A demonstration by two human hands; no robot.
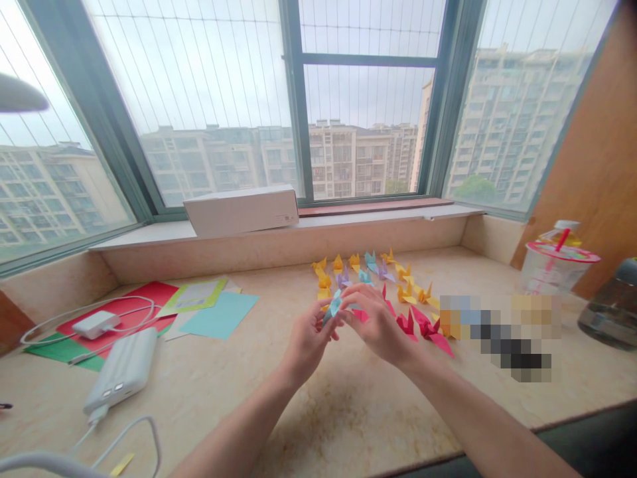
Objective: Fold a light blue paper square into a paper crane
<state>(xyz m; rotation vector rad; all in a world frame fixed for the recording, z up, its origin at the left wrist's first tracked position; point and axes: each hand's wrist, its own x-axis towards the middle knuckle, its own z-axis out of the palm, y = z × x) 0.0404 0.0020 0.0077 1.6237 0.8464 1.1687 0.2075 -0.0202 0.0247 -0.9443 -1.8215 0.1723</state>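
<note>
Between my two hands, above the stone counter, is a small folded piece of light blue paper (335, 305). My left hand (311, 335) grips it from the left, fingers curled. My right hand (375, 322) pinches its right side, with the fingers arched over the top. How far the folding has gone is too small to make out. Behind and to the right of my hands stand several folded paper cranes: yellow cranes (323, 280), a light blue crane (371, 260), purple cranes (386, 271) and red cranes (428, 325). My right hand hides some of them.
Left on the counter (209, 398) lie light blue paper (221, 315), red paper (144, 299), green paper (64, 352), a white power bank (122, 368) and a charger (97, 324) with cables. A white box (241, 211) rests on the sill. A lidded cup (555, 269) and dark bottle (612, 309) stand right.
</note>
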